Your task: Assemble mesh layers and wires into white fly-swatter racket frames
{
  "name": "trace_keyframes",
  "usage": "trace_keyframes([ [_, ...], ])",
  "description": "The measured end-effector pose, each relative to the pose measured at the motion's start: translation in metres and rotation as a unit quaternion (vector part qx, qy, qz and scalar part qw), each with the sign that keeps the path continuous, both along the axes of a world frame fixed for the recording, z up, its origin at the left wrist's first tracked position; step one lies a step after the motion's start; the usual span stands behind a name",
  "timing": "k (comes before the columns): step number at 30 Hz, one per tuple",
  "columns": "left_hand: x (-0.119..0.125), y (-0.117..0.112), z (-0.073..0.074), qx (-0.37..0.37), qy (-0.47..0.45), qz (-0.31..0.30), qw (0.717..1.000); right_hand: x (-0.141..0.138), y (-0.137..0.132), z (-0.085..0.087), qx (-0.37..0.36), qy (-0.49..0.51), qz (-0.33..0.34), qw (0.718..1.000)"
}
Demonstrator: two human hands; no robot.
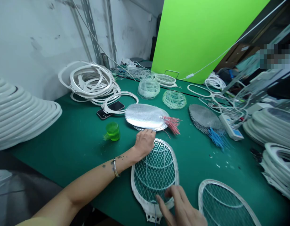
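- On the green bench mat (65, 135), a white plastic fly-swatter racket frame with diamond wire mesh (156, 169) lies flat in front of the person, handle end toward them.
- Left hand (145, 143): palm down, fingers pressed together, resting on the racket's top rim without pinching it; a thin silver bangle (115, 168) circles the wrist.
- Right hand (180, 207): fingers spread and slightly curved, touching the mesh low on the racket; no pinch shows.
- Just to the right of the racket lies a second white racket frame with mesh (226, 204).
- Just beyond the left fingertips lies a stack of silver perforated oval mesh sheets (145, 116) with red wires (172, 124) fanned out.
- Further right lies a dark grey oval mesh stack (203, 117) with blue wires (217, 138), near a white power strip (231, 127).
- Left of the hand stands a translucent green plastic cup (112, 131).
- Beyond it, a black smartphone (114, 110) lies partly under a white plastic hoop (120, 102).
- Farther back sit two pale round wire coils (148, 88) and a tangled pile of white plastic hoops (90, 81).
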State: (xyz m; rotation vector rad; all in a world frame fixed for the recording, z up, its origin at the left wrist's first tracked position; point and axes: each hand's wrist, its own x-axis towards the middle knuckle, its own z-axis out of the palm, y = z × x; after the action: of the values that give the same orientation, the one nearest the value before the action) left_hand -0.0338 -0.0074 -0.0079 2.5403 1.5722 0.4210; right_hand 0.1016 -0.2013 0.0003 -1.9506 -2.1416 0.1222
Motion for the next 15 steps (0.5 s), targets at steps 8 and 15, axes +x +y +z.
trace_keyframes([
  [8, -0.002, 0.001, 0.002, -0.017, -0.005, -0.003, 1.0, 0.011, 0.161, 0.031, -0.136, 0.129, -0.135, 0.973],
  [15, 0.0, 0.002, -0.001, -0.04, -0.009, -0.024, 0.999, 0.02, 0.194, 0.002, -0.191, 0.112, -0.129, 0.967],
])
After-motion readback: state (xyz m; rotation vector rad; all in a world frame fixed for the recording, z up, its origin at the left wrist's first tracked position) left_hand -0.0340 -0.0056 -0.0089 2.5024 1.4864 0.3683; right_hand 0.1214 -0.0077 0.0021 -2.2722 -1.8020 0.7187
